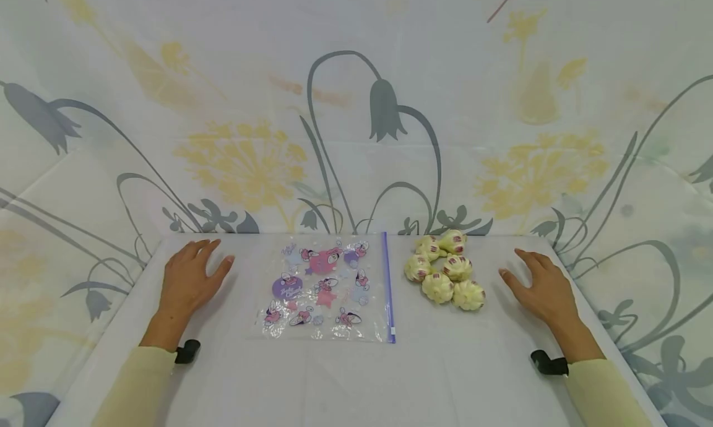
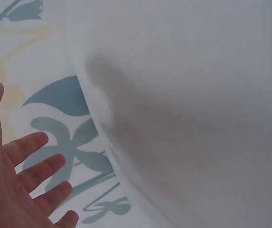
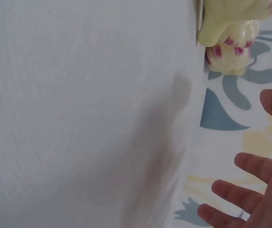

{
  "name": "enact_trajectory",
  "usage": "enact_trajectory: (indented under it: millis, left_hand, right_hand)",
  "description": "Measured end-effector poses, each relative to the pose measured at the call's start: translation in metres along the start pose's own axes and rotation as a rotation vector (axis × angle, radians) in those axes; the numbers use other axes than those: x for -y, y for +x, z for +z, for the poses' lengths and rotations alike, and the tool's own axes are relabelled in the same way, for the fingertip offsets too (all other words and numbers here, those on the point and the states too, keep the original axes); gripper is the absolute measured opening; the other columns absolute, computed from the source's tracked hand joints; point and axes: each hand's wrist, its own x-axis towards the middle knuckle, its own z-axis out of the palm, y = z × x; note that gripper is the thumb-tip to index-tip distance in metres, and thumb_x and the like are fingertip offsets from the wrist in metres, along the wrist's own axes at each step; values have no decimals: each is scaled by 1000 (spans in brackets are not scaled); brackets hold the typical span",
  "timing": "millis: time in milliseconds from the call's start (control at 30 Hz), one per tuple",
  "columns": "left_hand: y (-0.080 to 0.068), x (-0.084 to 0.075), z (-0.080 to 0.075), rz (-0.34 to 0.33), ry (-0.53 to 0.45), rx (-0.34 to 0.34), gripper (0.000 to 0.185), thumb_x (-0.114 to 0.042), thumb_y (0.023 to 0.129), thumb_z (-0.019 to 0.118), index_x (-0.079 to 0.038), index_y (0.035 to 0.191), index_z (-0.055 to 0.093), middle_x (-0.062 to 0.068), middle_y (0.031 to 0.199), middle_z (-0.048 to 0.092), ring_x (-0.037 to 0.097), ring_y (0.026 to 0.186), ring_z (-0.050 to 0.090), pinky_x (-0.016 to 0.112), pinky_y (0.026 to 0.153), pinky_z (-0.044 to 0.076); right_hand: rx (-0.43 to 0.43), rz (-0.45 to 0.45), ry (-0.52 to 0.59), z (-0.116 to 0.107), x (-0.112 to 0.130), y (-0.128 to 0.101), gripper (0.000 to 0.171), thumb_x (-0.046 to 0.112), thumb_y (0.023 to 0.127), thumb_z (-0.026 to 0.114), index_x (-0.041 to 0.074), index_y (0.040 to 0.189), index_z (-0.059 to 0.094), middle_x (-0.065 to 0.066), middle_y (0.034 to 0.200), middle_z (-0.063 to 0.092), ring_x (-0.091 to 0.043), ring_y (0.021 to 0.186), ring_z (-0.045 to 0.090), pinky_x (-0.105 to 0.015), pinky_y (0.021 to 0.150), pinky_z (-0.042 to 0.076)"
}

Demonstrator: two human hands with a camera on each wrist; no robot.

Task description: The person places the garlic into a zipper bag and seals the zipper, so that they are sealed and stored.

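A clear zip bag (image 1: 328,288) printed with pink and purple cartoon figures lies flat at the table's middle, its blue zip strip (image 1: 388,288) along the right side. Right of it sits a cluster of several pale yellow garlic bulbs (image 1: 445,271) with purple streaks; two of those bulbs (image 3: 230,33) show in the right wrist view. My left hand (image 1: 189,278) rests flat on the table left of the bag, its fingers (image 2: 36,173) spread. My right hand (image 1: 540,284) lies flat right of the garlic, with its fingers (image 3: 249,183) spread. Neither hand holds anything.
The white table (image 1: 356,377) is backed and flanked by a cloth (image 1: 356,105) printed with grey bellflowers and yellow dandelions. Black wrist straps (image 1: 548,362) sit at both cream sleeves.
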Motion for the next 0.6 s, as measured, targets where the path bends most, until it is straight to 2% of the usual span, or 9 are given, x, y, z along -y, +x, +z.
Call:
enact_trajectory:
  millis: [167,367,600]
  left_hand:
    - [-1,-8,0,33,-41,-32,55,-37,102,66,3,141,63,30,140,61,53,128,55,68,110,37]
    - [0,-20,0,22,-68,-10,55,-37,104,66,2,142,62,29,142,60,53,130,55,68,113,36]
    - [1,-35,6,51,-81,-14,52,-34,103,68,1,141,63,27,139,63,52,128,57,67,112,40]
  right_hand:
    - [-15,-4,23,-4,9,-2,70,45,103,64,-2,153,50,-39,147,47,-61,130,47,-77,99,39]
    - [-30,-7,52,-7,16,-2,69,43,103,65,-4,151,51,-38,146,48,-60,131,47,-76,100,39]
    - [-92,-47,94,-9,27,0,62,39,101,69,-6,143,59,-35,142,54,-57,128,50,-73,100,40]
